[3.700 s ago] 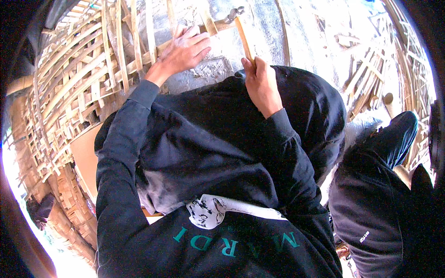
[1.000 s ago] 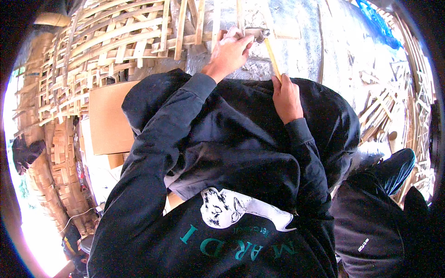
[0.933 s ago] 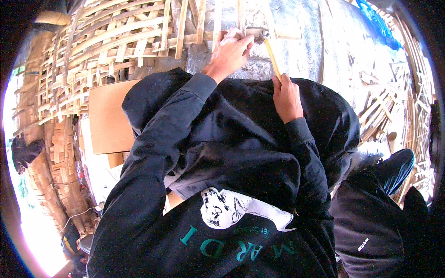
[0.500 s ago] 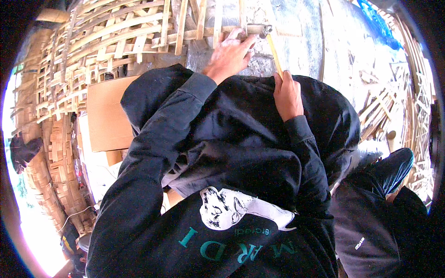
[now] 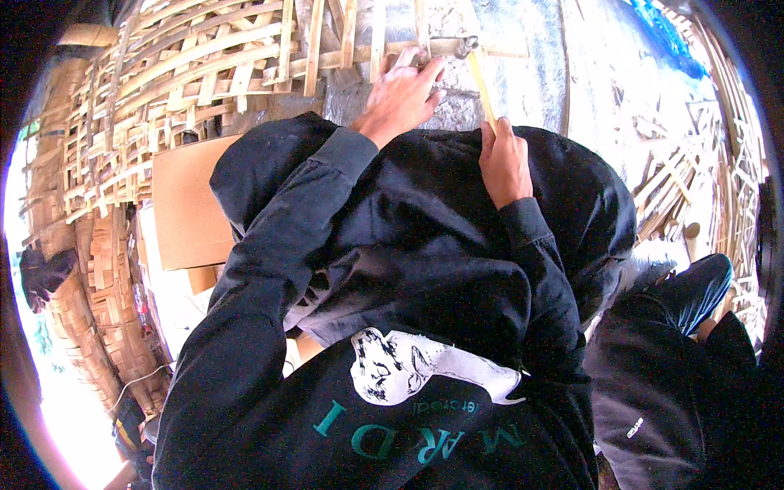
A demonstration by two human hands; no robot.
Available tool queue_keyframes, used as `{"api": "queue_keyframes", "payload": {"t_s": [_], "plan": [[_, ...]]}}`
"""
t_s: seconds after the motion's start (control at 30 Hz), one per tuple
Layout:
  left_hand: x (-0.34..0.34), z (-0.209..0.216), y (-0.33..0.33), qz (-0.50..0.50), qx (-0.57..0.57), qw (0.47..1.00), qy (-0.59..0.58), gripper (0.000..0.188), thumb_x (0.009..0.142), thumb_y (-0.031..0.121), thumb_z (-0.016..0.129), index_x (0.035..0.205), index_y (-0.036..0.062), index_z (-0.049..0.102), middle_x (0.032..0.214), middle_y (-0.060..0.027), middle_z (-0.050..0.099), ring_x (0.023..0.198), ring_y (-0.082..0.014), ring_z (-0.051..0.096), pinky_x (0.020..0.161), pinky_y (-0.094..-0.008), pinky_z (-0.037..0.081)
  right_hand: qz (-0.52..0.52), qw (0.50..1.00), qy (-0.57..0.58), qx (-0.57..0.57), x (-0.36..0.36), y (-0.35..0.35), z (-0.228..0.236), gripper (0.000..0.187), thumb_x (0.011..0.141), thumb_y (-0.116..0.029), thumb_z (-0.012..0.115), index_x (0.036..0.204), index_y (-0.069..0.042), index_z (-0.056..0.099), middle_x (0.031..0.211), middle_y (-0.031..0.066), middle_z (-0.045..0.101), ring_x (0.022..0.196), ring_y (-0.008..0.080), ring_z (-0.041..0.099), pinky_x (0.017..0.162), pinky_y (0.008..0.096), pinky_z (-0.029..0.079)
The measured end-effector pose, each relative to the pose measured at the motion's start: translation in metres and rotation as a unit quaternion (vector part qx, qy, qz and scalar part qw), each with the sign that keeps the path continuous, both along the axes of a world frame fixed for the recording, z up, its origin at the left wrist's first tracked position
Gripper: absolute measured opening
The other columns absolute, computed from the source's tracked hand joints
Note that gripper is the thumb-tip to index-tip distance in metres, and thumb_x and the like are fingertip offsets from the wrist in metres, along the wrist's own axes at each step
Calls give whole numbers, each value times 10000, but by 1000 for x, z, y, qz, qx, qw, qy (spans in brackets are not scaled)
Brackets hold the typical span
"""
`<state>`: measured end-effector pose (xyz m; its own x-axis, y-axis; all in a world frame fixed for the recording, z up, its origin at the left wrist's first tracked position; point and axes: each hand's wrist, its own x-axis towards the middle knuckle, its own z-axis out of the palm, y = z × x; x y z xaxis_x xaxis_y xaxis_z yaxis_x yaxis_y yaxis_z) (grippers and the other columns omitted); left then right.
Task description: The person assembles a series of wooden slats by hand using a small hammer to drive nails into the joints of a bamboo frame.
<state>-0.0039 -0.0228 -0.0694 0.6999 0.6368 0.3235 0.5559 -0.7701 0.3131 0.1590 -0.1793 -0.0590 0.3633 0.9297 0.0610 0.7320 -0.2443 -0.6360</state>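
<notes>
My right hand (image 5: 505,159) is closed around the light wooden handle of a hammer (image 5: 482,86). The hammer's small dark head lies over a horizontal bamboo strip (image 5: 351,57) at the upper middle. To its left, my left hand (image 5: 400,94) rests at the same strip with its fingers spread and its thumb apart. The fingertips touch or nearly touch the strip, and part of it is hidden behind them. This strip crosses several upright slats on the lower right of a woven bamboo lattice (image 5: 188,73). Whether a nail lies under the hammer cannot be made out.
A brown cardboard box (image 5: 192,204) stands left of my knee. Loose bamboo sticks (image 5: 674,188) lie in a pile at the right, below a blue sheet (image 5: 670,41). Another person in dark clothes (image 5: 653,376) sits close at my lower right. Shiny silvery sheeting (image 5: 523,73) covers the ground ahead.
My right hand and the hammer have shifted slightly up. My left hand stays by the strip with hardly any movement. The person at the right has moved a little.
</notes>
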Motion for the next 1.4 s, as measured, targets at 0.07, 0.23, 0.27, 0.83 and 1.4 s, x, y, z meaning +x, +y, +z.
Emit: {"api": "queue_keyframes", "payload": {"t_s": [0.07,0.23,0.27,0.83,1.4], "plan": [[-1,0,-2,1,-2,1000,-6,369,916,306,720,1198,131,559,1096,-152,704,1327,-337,531,1016,-639,393,-6,1000,14,13,-2,-1,-4,294,1077,-243,517,997,38,547,816,355,654,789,550,646,698,633,496],[3,7,-7,2,-10,1000,-6,363,915,262,734,1180,130,524,1200,-191,586,1026,-393,684,916,-514,532,-3,1000,-6,11,-1,-2,-6,294,1078,-244,519,998,38,545,796,343,653,778,551,645,682,634,486],[2,6,-6,3,-11,1000,-5,363,915,262,734,1180,130,524,1200,-191,586,1026,-393,684,916,-514,532,-3,1000,-6,11,-2,-1,-3,294,1078,-244,519,998,38,545,796,343,653,778,551,645,682,634,486],[3,2,-5,11,21,1000,-1,385,899,280,762,1167,127,533,1209,-119,620,1158,-381,642,988,-530,459,-15,1000,-25,3,-9,0,-11,309,1086,-270,507,994,25,516,760,342,646,741,544,650,672,630,518],[-7,3,34,35,65,997,-24,661,864,347,760,1446,144,522,1506,-86,547,1460,-306,441,1212,-559,308,-20,1000,-1,-13,-12,-3,-18,269,1069,-224,539,978,28,523,815,336,643,784,542,608,731,635,453]]}}
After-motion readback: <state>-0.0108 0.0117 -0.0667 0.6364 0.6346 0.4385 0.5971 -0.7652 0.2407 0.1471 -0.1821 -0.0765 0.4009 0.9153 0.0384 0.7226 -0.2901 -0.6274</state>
